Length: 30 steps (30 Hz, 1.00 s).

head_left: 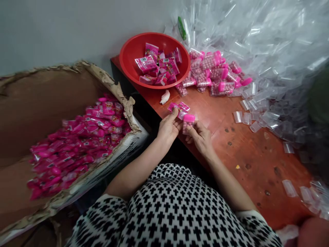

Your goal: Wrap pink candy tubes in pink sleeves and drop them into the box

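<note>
A torn brown cardboard box [38,113] brims with pink packets, a round red plastic bowl [128,58] holds more, while the right hand [202,137] pinches a pink-capped clear candy bottle [188,123] and the left hand [168,127] grips a pink label wrapper [178,108]

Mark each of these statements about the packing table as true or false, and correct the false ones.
1. The right hand holds a small bottle with a pink cap. True.
2. The bowl on the table is blue. False: it is red and holds pink packets.
3. The cardboard box stands to the person's right. False: it stands to the left, full of pink packs.
4. The left hand touches a pink label. True.
5. Clear plastic sleeves are piled at the table's far right. True.
</note>
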### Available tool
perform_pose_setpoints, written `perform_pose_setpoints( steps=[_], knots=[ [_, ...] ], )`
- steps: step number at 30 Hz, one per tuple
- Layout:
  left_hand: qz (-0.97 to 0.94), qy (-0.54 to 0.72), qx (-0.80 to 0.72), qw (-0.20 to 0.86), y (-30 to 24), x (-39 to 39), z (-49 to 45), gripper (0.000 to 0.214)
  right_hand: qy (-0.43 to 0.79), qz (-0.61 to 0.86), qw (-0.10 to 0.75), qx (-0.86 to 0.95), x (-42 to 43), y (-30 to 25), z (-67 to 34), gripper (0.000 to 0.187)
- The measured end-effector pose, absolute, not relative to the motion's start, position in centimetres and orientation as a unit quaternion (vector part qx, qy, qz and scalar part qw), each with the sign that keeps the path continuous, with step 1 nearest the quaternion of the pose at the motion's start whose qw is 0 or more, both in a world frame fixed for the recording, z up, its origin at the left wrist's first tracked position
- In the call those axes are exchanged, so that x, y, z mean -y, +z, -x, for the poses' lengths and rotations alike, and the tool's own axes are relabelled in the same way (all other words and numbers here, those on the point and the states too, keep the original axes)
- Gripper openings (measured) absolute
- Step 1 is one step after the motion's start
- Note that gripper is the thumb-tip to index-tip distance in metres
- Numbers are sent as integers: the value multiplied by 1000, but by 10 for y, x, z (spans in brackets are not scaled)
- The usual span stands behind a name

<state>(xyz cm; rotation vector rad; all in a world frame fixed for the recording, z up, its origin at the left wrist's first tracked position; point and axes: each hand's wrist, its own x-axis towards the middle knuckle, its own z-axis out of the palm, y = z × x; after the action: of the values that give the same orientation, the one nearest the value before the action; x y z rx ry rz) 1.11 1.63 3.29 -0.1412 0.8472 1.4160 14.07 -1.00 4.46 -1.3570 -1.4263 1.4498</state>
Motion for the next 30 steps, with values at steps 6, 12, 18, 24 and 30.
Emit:
perform_pose_setpoints(
  steps=[6, 12, 18, 24, 30],
  knots=[
    [57, 615, -373, 692, 32, -17, -10, 23, 590, 502, 346, 529, 7, 48, -143, 33],
    [36, 614, -377, 693, 34, -17, -14, 26, 593, 497, 349, 529, 5, 49, -145, 34],
    [-62, 626, -383, 676, 38, -15, -14, 32, 602, 495, 313, 543, 2, 50, -147, 31],
    [-130, 585, -381, 704, 40, -16, -13, 43, 506, 524, 324, 604, 5, 44, -148, 31],
    [-130, 543, -397, 728, 39, -17, -15, 35, 482, 529, 324, 619, 5, 41, -149, 31]
  ],
)
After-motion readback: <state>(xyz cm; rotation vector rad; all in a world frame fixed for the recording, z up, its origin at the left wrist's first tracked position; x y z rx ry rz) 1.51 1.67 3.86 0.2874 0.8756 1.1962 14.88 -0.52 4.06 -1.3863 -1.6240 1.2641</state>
